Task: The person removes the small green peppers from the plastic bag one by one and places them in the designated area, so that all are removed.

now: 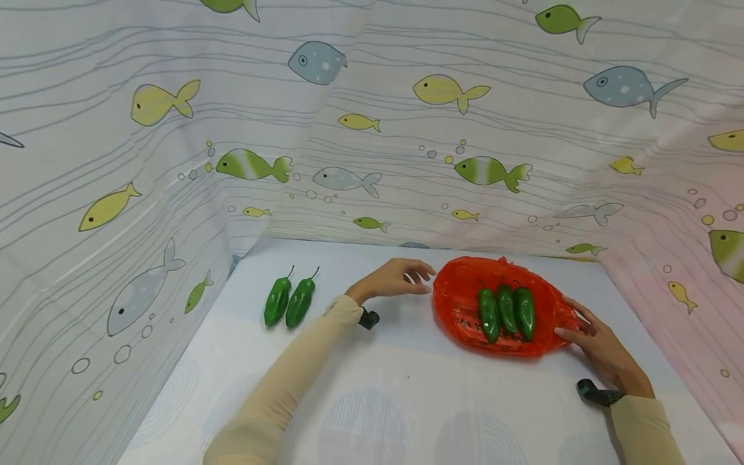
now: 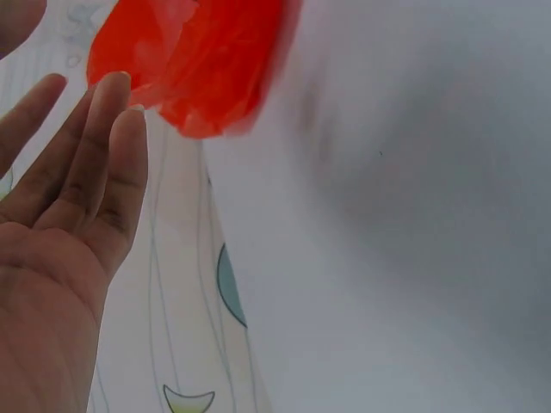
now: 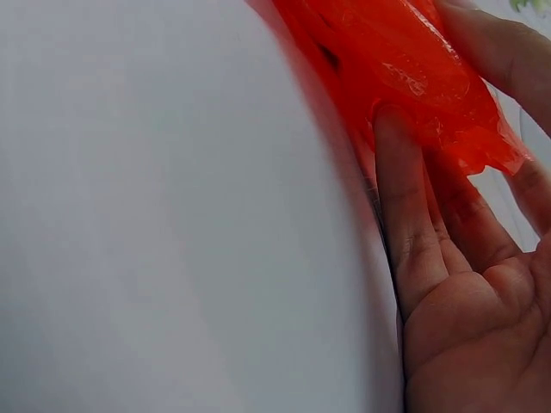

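A red plastic bag with dark print lies spread on the table at the right in the head view. Three glossy green chili peppers lie side by side on it, stems away from me. My right hand holds the bag's right edge; in the right wrist view, fingers reach beneath the red plastic. By the bag's left edge, my left hand hovers with loosely bent fingers and nothing in it. The left wrist view shows its fingertips close to the bag.
Two more green chili peppers lie at the left of the white table, beyond my left forearm. Fish-printed curtains stand at the back and both sides. Each wrist wears a small dark camera.
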Action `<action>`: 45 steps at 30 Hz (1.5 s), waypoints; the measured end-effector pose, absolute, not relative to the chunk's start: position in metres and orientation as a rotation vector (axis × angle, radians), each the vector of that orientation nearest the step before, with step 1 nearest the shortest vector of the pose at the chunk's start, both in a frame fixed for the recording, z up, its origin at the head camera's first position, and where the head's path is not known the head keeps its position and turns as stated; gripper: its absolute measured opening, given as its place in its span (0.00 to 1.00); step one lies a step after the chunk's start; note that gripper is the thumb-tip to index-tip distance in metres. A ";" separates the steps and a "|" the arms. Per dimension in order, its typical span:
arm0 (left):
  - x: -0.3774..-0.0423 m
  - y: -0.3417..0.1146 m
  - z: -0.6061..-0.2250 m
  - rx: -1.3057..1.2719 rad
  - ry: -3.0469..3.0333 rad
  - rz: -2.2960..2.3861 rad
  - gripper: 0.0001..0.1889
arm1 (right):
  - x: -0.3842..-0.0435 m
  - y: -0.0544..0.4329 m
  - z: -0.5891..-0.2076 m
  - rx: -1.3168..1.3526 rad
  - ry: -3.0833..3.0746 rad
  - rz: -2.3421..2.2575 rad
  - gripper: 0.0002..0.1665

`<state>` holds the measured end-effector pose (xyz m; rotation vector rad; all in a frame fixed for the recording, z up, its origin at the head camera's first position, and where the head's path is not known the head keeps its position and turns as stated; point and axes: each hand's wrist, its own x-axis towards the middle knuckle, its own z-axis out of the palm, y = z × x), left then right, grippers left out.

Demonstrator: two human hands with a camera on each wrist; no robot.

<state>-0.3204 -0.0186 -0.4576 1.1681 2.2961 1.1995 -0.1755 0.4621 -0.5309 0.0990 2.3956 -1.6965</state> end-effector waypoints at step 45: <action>-0.298 0.131 -0.503 0.910 2.457 1.065 0.35 | -0.176 0.461 -0.529 0.144 2.389 -1.726 0.51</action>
